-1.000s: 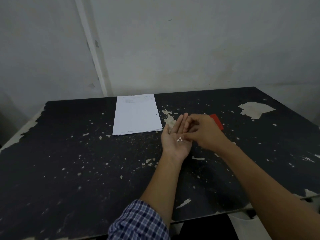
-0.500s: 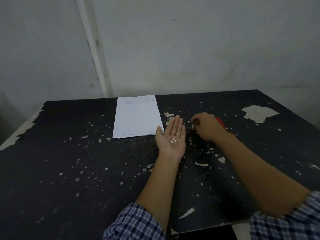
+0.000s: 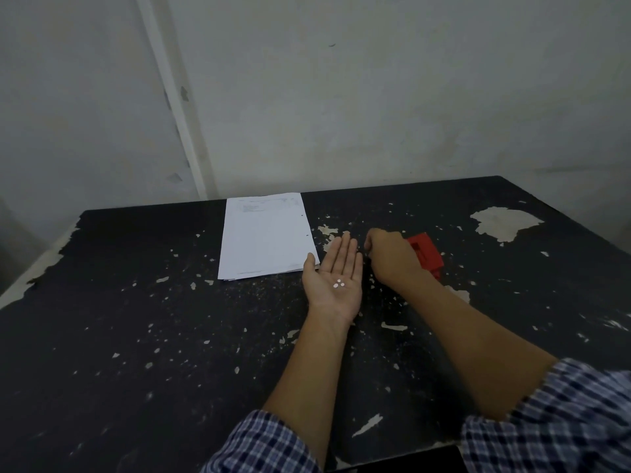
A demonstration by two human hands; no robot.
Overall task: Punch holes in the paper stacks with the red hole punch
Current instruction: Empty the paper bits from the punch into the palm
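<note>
A white paper stack lies flat at the table's far middle, with small punched holes along its right edge. My left hand rests palm up just right of the stack, fingers straight, with three tiny white paper dots on the palm. My right hand is beside it, fingers curled down onto the tabletop; what its fingertips pinch is too small to see. The red hole punch lies on the table right behind my right hand, partly hidden by it.
The black table has peeling paint and many pale flecks, with a large bare patch at the far right. A grey wall stands right behind its far edge. The near edge runs under my checked sleeves.
My right hand left my left palm and moved right and away, down to the tabletop in front of the punch. The left hand stayed palm up with the dots.
</note>
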